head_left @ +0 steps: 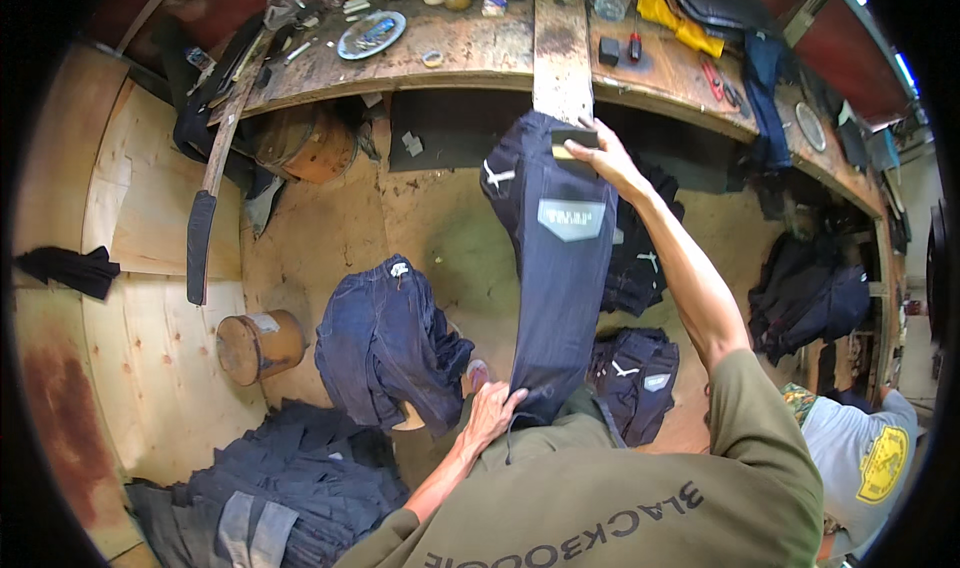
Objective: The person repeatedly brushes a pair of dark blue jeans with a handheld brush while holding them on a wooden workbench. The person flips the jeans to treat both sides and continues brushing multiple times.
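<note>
Left grip (490,414): pinches jeans (562,288) at the near end
Right grip (612,163): holds dark block (571,139)
Jeans: likely soft, floppy, tough; best held by the ends

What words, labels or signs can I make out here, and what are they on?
I won't copy out wording, but here is where it stands:
Olive shirt: large dark lettering, readable.
Long dark trousers: small printed lines on a pale patch.
Grey shirt: yellow emblem, its lettering too small to read.
Folded dark trousers: pale tag, too small to read.
Blue jeans: white label, too small to read.
</note>
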{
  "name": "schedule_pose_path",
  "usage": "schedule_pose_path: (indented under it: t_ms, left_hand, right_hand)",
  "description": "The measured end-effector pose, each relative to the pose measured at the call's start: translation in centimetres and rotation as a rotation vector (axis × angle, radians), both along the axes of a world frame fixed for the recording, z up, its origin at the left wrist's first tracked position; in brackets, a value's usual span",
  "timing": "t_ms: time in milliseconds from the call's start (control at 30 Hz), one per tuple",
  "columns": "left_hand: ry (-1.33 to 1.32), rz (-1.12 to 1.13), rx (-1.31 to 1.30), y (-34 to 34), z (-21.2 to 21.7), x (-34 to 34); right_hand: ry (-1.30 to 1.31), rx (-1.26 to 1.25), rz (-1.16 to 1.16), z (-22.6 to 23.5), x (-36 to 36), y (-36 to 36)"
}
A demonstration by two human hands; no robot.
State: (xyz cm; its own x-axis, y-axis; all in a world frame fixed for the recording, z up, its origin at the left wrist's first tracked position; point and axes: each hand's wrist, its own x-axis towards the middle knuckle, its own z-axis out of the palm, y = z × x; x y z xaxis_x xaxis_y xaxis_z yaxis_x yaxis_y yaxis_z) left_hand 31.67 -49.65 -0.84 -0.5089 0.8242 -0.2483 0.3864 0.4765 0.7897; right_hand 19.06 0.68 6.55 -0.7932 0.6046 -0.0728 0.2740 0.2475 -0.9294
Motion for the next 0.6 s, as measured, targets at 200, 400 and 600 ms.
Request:
schedule_pose_path:
  t_ms: [200,400,600]
  left_hand:
    - [-0.019,-0.051,-0.14,-8.2,-3.5,0.6]
    - [-0.085,0.282,0.072,-5.1,-6.3,-6.7]
    - [-0.238,-0.503,-0.213,-1.2,-2.3,-2.9]
  right_hand:
    - [-0.377,0.119,0.13,-1.2,4.6,-8.4]
    - [-0.261,0.09,0.234,2.7,19.5,-25.9]
    - [-0.398,0.051,0.276,9.3,39.8,-36.1]
